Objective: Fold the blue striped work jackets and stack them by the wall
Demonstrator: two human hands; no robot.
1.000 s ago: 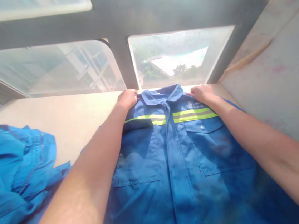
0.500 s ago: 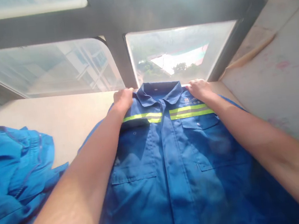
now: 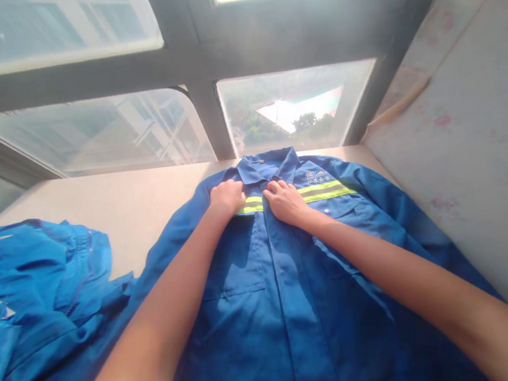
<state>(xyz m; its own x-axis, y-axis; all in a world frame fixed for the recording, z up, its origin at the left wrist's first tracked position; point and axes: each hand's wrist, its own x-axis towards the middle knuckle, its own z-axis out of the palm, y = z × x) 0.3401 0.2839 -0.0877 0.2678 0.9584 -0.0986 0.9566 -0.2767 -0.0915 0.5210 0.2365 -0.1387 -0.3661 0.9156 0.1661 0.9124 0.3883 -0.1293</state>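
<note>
A blue work jacket (image 3: 292, 284) with yellow-green reflective stripes lies spread front side up, its collar toward the window. My left hand (image 3: 228, 197) is closed on the cloth at the chest, just below the collar, beside the stripe. Close to it, my right hand (image 3: 285, 201) grips the front edge of the jacket below the collar, with fingers bent at the placket. Pale lettering shows on the chest beyond my right hand. What my fingertips pinch is partly hidden by the hands.
To the left lies a crumpled brighter blue garment (image 3: 39, 282) with white markings, against the jacket's sleeve. Both rest on a pale sill (image 3: 135, 195). Grey window frames (image 3: 209, 122) rise behind it, and a flower-patterned wall (image 3: 470, 159) borders the right side.
Both hands have left the jacket's shoulders and moved inward and nearer to the front opening below the collar. The view has tilted up, showing more window.
</note>
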